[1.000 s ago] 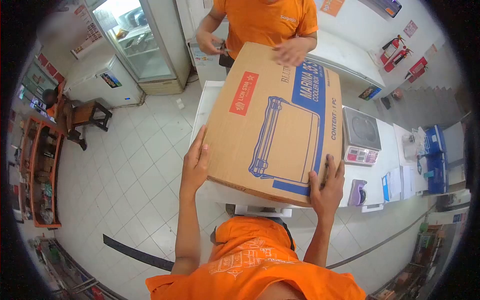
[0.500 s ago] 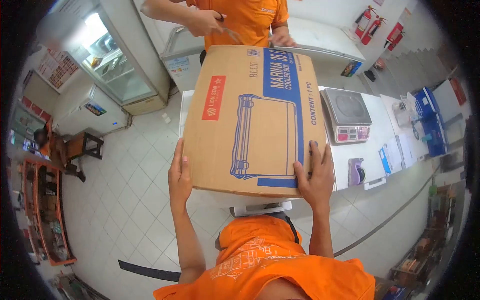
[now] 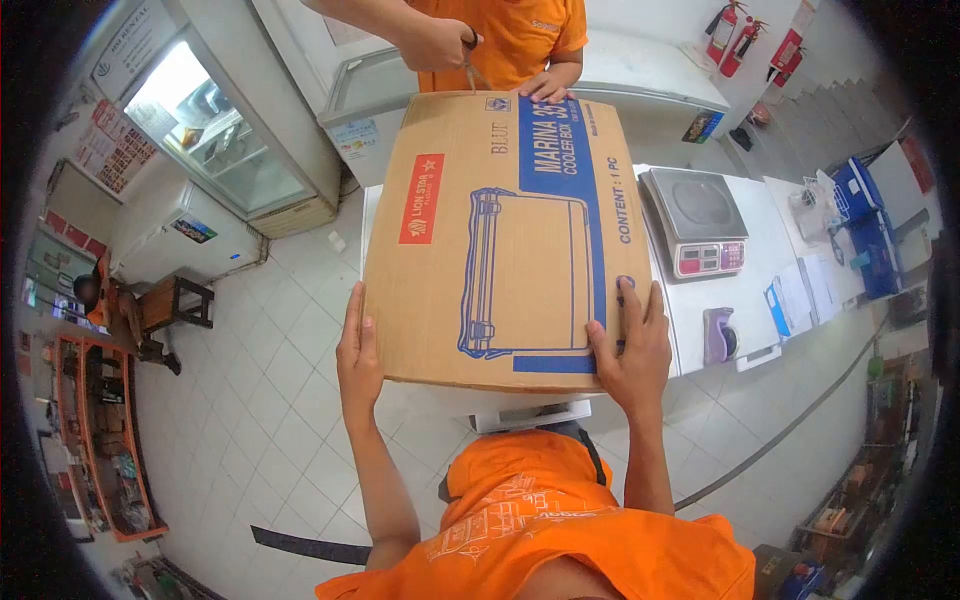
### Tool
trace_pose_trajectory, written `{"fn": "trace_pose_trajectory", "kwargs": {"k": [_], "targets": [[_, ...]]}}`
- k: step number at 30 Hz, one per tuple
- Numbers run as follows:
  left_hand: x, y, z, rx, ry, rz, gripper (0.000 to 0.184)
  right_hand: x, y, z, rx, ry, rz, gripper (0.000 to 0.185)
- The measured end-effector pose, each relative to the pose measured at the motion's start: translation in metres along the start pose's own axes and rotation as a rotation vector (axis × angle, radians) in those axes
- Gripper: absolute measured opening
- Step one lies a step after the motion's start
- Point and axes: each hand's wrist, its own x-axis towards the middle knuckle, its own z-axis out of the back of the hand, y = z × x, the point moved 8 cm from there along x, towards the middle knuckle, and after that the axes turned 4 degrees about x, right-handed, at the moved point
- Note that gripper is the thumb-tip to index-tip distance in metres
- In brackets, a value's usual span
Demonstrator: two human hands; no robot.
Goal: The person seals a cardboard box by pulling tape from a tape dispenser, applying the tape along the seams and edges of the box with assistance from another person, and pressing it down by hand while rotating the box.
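A large cardboard cooler box carton [image 3: 420, 310] rests on the white table, its printed top facing up. Against its near left edge lies my left hand [image 3: 359, 352], open, fingers stretched forward along the side. My right hand [image 3: 637, 352] is open too, spread over the near right corner with the thumb on the top face. Across from me, a co-worker in an orange shirt holds scissors [image 3: 473, 68] at the carton's far edge. The co-worker's other hand [image 3: 546, 88] lies on the far end of the top.
Right of the carton, a weighing scale [image 3: 700, 215], a purple tape dispenser [image 3: 719, 335] and papers [image 3: 800, 295] are on the white table [image 3: 680, 330]. Behind the co-worker is a chest freezer [image 3: 640, 125]. A glass-door fridge [image 3: 235, 150] and a seated person are at left.
The co-worker's scissors have come down to the carton's far edge, and their other hand now lies flat on its top. My hands keep their places on the carton.
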Motion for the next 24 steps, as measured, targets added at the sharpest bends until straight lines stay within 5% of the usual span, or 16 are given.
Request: {"fn": "trace_pose_trajectory", "kwargs": {"k": [24], "targets": [[-0.0002, 0.0017, 0.0005, -0.007, -0.004, -0.002, 0.051, -0.0002, -0.0001, 0.0001, -0.001, -0.001, -0.003, 0.070]]}}
